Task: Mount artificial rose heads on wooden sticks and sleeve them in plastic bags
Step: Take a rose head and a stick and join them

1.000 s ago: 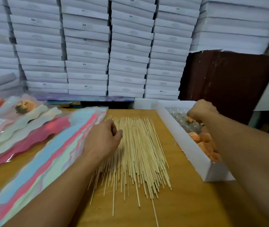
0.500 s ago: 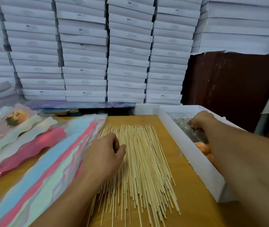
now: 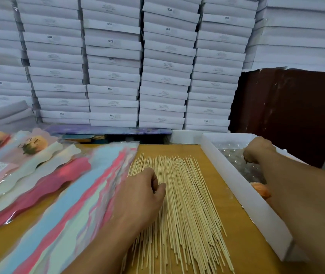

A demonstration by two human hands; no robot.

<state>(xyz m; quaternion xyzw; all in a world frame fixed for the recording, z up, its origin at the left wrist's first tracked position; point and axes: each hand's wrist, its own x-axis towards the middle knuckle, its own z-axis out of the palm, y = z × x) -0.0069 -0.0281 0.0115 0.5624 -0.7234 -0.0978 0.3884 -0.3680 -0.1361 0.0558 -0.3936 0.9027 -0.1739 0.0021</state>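
Note:
A loose pile of thin wooden sticks (image 3: 185, 204) lies spread on the tabletop. My left hand (image 3: 140, 196) rests on the pile's left side, fingers curled and thumb against forefinger, pinching at a stick. A long white box (image 3: 236, 186) stands to the right. My right hand (image 3: 256, 151) is inside its far end, curled knuckles-up over crinkled clear plastic (image 3: 234, 157); a small dark bit shows under the fingers, and what they grip is hidden. One orange rose head (image 3: 260, 189) peeks out beside my right forearm.
Stacks of pastel plastic sleeves (image 3: 74, 198) cover the table's left half, with two sleeved roses (image 3: 33, 145) at the far left. A wall of stacked white boxes (image 3: 114, 62) rises behind the table, and a dark brown panel (image 3: 288, 107) at the back right.
My right hand has moved toward the far end of the white box, off the orange rose heads. My left hand has stayed on the sticks.

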